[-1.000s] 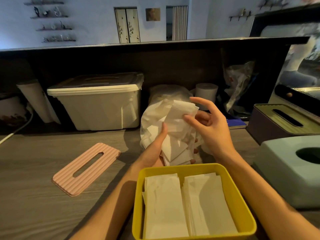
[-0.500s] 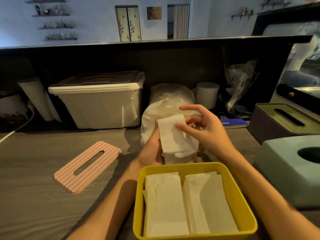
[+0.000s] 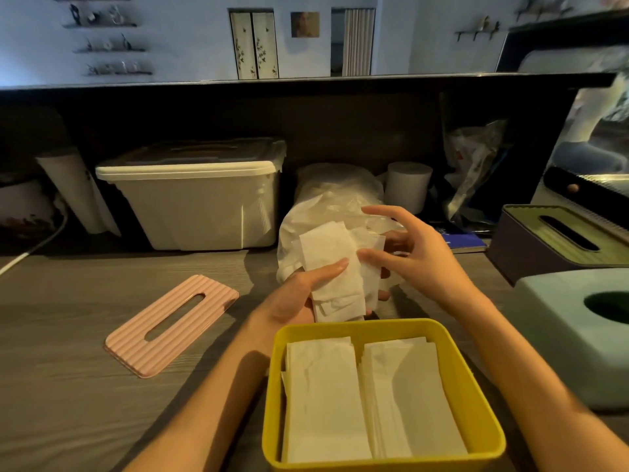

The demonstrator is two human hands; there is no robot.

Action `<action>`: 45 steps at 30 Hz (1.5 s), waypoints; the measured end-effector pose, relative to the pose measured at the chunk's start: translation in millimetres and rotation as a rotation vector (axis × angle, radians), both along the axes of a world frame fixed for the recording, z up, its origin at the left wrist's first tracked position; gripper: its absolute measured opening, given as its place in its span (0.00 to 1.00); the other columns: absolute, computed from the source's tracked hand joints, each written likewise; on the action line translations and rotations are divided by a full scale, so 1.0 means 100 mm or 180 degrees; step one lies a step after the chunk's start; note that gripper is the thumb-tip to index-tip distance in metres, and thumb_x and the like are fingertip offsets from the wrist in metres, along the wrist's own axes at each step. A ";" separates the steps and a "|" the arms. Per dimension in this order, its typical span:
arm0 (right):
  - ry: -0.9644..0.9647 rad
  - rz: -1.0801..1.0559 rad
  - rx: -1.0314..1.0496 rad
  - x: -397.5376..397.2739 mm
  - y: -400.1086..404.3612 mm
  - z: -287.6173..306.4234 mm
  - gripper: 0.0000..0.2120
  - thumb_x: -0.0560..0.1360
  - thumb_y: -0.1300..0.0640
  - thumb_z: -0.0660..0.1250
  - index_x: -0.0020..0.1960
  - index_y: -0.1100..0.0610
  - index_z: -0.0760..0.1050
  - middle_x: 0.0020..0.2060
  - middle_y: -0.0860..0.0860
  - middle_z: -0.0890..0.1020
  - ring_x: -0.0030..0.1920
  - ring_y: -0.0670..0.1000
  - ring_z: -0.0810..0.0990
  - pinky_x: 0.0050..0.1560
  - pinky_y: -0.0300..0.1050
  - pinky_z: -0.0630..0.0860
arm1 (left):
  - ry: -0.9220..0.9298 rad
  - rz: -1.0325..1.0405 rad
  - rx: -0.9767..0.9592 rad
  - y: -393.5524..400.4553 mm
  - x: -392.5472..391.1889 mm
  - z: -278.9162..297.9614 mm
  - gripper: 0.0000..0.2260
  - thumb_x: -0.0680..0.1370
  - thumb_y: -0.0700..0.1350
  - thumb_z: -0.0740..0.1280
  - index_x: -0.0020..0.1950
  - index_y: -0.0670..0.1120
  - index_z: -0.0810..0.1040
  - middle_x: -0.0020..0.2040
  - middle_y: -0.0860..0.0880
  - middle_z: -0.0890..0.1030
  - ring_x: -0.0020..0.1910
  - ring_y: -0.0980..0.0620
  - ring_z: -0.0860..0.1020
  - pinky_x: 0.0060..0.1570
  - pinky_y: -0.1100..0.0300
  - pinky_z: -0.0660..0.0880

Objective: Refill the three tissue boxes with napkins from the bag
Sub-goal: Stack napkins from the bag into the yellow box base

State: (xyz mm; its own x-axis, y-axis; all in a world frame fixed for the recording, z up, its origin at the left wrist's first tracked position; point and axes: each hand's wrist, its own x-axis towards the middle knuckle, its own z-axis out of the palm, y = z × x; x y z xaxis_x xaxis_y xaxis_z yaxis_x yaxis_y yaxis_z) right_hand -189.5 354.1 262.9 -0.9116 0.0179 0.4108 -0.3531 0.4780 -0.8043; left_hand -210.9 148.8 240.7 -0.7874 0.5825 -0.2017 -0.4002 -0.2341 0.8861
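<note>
While our left hand (image 3: 299, 294) holds a small stack of napkins (image 3: 335, 270) w/ the thumb pressed across the front and fingers curled underneath, the stack stands nearly upright just behind the far rim of the yellow tissue box (image 3: 476, 396). Our right hand (image 3: 408, 250) sits just right of the stack, fingers loosely spread and half-curled, thumb tip touching the stack's right edge; we can't tell if it actually pinches a sheet. The napkin bag (image 3: 326, 202), clear plastic, is directly behind both hands, toward the back edge of the tabletop (image 3: 85, 335).

The yellow box is open-topped at the near edge, approx. centre, between our two forearms, and has two side-by-side piles of folded napkins (image 3: 323, 396) in it. Its pink ribbed lid (image 3: 172, 325) lies flat on the tabletop left of our left forearm, well apart from the box. At the right edge we see a pale green tissue box (image 3: 561, 328) w/ a round opening, and behind it a dark box with an olive slotted lid (image 3: 531, 240). A white lidded storage bin (image 3: 197, 202) is at the back left, and a paper roll (image 3: 408, 185) just right of the bag.
</note>
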 end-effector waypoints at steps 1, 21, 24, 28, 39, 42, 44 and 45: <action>0.0057 0.0040 -0.0097 0.02 -0.01 0.01 0.29 0.73 0.53 0.77 0.70 0.38 0.72 0.41 0.47 0.85 0.44 0.47 0.85 0.48 0.41 0.83 | -0.0030 -0.0021 0.0022 0.00 -0.01 -0.01 0.25 0.73 0.52 0.73 0.69 0.52 0.74 0.60 0.40 0.83 0.59 0.39 0.83 0.58 0.41 0.79; 0.0537 -0.0263 -0.0510 0.03 -0.05 0.04 0.23 0.73 0.52 0.78 0.67 0.48 0.77 0.48 0.47 0.84 0.49 0.45 0.84 0.50 0.37 0.82 | -0.0117 -0.0237 0.0188 -0.03 0.08 0.11 0.16 0.80 0.46 0.68 0.68 0.47 0.75 0.58 0.36 0.84 0.52 0.39 0.85 0.49 0.45 0.83; 0.1143 -0.0388 0.0237 0.07 -0.04 0.09 0.22 0.74 0.49 0.77 0.65 0.49 0.78 0.49 0.46 0.80 0.46 0.48 0.79 0.45 0.36 0.78 | 0.0362 0.0004 -0.0176 -0.04 0.00 0.08 0.16 0.80 0.42 0.67 0.68 0.47 0.74 0.54 0.42 0.86 0.49 0.44 0.86 0.43 0.53 0.83; 0.1130 0.0204 0.0963 0.04 -0.09 0.08 0.27 0.74 0.45 0.75 0.72 0.46 0.75 0.65 0.42 0.77 0.66 0.47 0.74 0.65 0.45 0.74 | 0.1166 0.0196 -0.1110 -0.02 -0.03 0.07 0.09 0.80 0.43 0.68 0.58 0.54 0.78 0.50 0.53 0.85 0.52 0.54 0.83 0.50 0.63 0.79; 0.1104 0.0244 0.0165 0.05 -0.09 0.09 0.08 0.78 0.57 0.72 0.57 0.56 0.82 0.51 0.45 0.85 0.55 0.49 0.83 0.56 0.43 0.80 | 0.0585 -0.0091 -0.0441 -0.01 0.04 0.11 0.03 0.81 0.50 0.65 0.53 0.56 0.77 0.41 0.59 0.86 0.45 0.62 0.85 0.36 0.71 0.77; 0.0852 0.0425 -0.0504 0.10 -0.03 0.18 0.09 0.79 0.59 0.71 0.58 0.58 0.81 0.49 0.49 0.86 0.53 0.49 0.84 0.51 0.40 0.80 | 0.0401 0.0009 -0.0142 0.00 0.10 0.18 0.16 0.83 0.60 0.54 0.53 0.56 0.79 0.43 0.55 0.87 0.44 0.58 0.86 0.38 0.66 0.80; 0.0532 0.0684 -0.0929 0.13 0.01 0.23 0.09 0.78 0.58 0.71 0.58 0.58 0.82 0.49 0.51 0.87 0.51 0.50 0.86 0.48 0.40 0.81 | 0.0000 0.0034 0.0149 0.02 0.07 0.17 0.28 0.78 0.69 0.55 0.56 0.51 0.85 0.55 0.44 0.86 0.54 0.46 0.85 0.52 0.52 0.82; 0.0363 0.0832 -0.1037 0.14 0.02 0.24 0.09 0.77 0.57 0.71 0.57 0.57 0.82 0.48 0.52 0.87 0.49 0.50 0.86 0.46 0.40 0.81 | -0.0173 0.0025 0.0298 0.05 0.07 0.18 0.32 0.75 0.72 0.57 0.59 0.49 0.85 0.61 0.41 0.83 0.61 0.41 0.82 0.61 0.46 0.78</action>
State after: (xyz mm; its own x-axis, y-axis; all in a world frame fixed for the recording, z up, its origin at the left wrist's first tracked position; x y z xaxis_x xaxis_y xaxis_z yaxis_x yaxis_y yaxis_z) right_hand -175.7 355.7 286.4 -0.8518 -0.0621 0.5201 -0.5238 0.0884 -0.8473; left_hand -203.8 153.6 258.5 -0.7813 0.5948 -0.1893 -0.4450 -0.3181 0.8371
